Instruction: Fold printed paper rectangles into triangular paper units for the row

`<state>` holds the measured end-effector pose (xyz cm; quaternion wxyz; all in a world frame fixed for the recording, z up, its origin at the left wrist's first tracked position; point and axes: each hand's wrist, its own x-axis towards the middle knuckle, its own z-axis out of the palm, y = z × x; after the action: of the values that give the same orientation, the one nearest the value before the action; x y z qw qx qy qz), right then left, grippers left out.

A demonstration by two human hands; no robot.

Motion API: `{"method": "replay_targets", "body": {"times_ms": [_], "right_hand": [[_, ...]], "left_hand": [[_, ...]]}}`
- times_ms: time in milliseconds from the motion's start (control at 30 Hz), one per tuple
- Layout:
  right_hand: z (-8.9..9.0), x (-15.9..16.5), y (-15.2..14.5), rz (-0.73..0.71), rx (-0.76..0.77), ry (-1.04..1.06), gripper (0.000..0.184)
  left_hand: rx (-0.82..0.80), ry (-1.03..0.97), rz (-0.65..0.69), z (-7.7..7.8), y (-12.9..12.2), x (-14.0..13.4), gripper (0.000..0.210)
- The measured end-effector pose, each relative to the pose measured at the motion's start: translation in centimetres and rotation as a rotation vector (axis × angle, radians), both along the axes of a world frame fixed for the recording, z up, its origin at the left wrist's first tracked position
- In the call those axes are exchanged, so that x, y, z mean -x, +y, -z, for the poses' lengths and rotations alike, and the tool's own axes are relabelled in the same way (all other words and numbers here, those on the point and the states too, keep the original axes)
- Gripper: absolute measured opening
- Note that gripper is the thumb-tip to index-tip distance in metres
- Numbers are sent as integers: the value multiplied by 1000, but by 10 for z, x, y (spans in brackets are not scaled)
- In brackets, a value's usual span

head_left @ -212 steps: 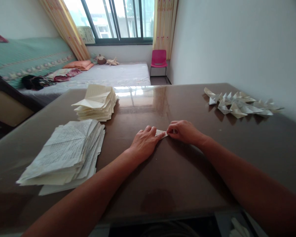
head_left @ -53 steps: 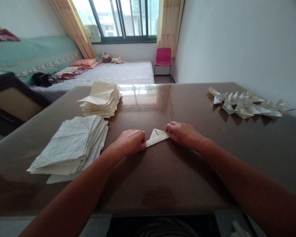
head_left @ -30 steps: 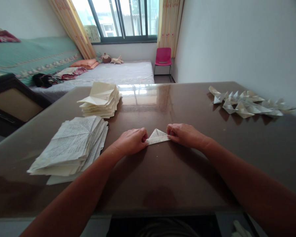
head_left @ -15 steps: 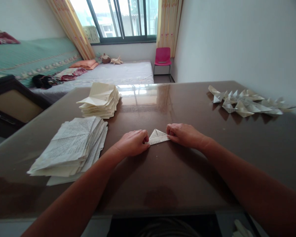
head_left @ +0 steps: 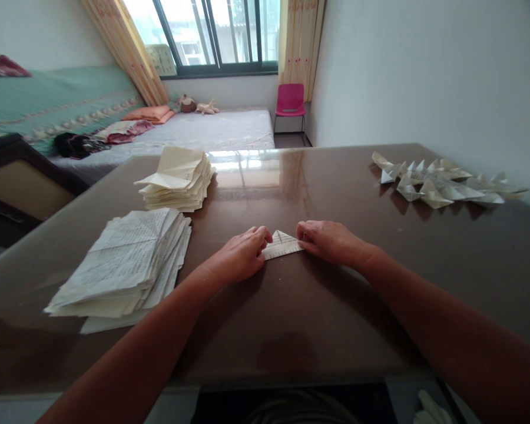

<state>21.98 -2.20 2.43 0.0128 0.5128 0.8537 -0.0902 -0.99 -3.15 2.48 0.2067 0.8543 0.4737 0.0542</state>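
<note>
While the right hand [head_left: 329,238] keeps its hold on the right corner of the paper [head_left: 283,245], the left hand [head_left: 245,253] has changed: half a second ago its fingers were curled tight at the left corner; now they are raised and arched over the left slope, thumb low by the end. Fingertips and thumb look apart; whether any paper is pinched between them, cannot tell. Right fingers bunched together, clamped on their corner. Paper lies between the two hands, mid-surface [head_left: 242,330], a small triangle with its peak pointing away from the person and its banded long edge near. Peak has hardly shifted. My reading: one end is anchored and the other is being re-gripped or smoothed, so the fold seems unfinished. Counts: hands, two; paper in work, one. Stacks, two, both to the left: one white stack [head_left: 119,259] nearer, one cream stack [head_left: 176,182] behind it; sheets too many to number. Folded shapes [head_left: 435,197] at far right overlap, so no sure tally, several at least. Beyond the surface: one bed [head_left: 234,129], one pink chair [head_left: 290,100], one window [head_left: 238,35].
</note>
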Motion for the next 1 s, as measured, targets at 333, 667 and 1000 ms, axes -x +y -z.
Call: {"method": "replay_targets", "body": {"times_ms": [333, 667, 1000], "right_hand": [[1, -1, 1, -20, -12, 2, 15], [4, -2, 0, -36, -34, 26, 13], [7, -2, 3, -39, -38, 22, 14]], "left_hand": [[25, -67, 120, -1, 1, 7, 41], [50, -180, 117, 1, 2, 8, 37], [-73, -123, 83, 11, 3, 8, 37]]}}
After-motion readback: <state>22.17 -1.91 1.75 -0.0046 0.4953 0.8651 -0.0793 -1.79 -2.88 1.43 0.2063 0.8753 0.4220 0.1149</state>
